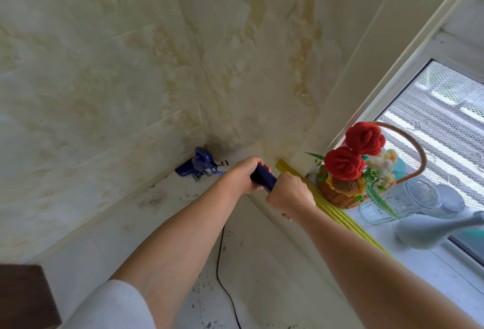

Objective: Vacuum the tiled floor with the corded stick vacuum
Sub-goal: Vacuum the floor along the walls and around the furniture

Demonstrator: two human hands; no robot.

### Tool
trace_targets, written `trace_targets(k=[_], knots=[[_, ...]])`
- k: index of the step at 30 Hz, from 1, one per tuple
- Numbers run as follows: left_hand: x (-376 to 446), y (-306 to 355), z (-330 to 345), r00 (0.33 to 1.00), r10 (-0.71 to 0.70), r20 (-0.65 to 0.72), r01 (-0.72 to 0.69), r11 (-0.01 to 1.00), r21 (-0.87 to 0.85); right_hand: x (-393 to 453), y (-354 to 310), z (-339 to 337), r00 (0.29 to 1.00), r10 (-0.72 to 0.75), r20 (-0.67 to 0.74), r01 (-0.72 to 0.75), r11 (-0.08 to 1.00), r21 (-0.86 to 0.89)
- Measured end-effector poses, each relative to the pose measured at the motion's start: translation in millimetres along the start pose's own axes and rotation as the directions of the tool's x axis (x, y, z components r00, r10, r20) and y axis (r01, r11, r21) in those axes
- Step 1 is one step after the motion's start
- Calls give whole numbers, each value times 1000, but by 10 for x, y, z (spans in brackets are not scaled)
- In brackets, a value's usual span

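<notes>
Head view, left to right: dark-blue plastic stick vacuum (200, 166) lies beyond both hands, nose in the wall corner, its long axis running back to the handle. Left hand (242, 175), nearer it, and right hand (290, 192) both clench that handle.

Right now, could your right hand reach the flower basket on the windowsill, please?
Probably yes: the right hand sits just beside the flower basket, with only yellow rods between, but it must first release the vacuum handle.

Bright daylight pours in through the window (445, 124) at right, washing out the sill (419, 263). The wall (157, 53) looks soft and smeared; straight lines bow near the edges.
</notes>
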State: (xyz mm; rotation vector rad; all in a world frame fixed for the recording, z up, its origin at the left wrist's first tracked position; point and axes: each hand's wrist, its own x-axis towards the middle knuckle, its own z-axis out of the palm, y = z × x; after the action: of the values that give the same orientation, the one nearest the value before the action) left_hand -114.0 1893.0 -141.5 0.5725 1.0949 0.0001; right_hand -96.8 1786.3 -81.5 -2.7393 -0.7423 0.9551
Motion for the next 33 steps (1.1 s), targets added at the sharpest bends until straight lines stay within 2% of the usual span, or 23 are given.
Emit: trace_targets(k=[5, 8, 11, 15, 18, 20, 22, 25, 30, 32, 33], knots=[[4, -4, 32, 999, -45, 14, 46, 997, -60, -15, 15, -102, 996, 9, 85, -4, 999, -48], [4, 37, 18, 998, -32, 55, 37, 995, -95, 14, -14, -194, 999, -41, 9, 42, 990, -134], [39, 121, 8, 999, -20, 36, 26, 988, -150, 118, -56, -175, 997, -58, -59, 47, 983, -180], [90, 156, 28, 1000, 18, 20, -14, 987, -159, 220, -72, -164, 995, -60, -77, 43, 977, -211], [140, 86, 128, 1000, -4, 11, 6, 989, -145, 247, 49, -171, 997, -24, -74, 10, 983, -181], [135, -50, 173, 1000, -22, -6, 21, 992, -121, 223, 164, -121, 1000, 15, -7, -15, 994, -113], [122, -203, 201, 998, -60, -30, 57, 994, -93, 176, 316, -35, 990, 50, 131, -49, 999, -12], [33, -364, 152, 989, -103, -106, 94, 992, -84, 56, 443, 75, 960, 34, 279, -53, 997, 60], [-351, -353, -85, 969, -110, -223, 96, 993, -70, -246, 255, 52, 941, -67, 331, 36, 995, 97], [-526, -313, -185, 972, -120, -200, 98, 988, -117, -360, 137, 43, 932, -84, 352, 46, 993, 113], [-576, -299, -240, 981, -86, -175, 55, 983, -175, -417, 82, 52, 927, -84, 367, 43, 992, 118]])
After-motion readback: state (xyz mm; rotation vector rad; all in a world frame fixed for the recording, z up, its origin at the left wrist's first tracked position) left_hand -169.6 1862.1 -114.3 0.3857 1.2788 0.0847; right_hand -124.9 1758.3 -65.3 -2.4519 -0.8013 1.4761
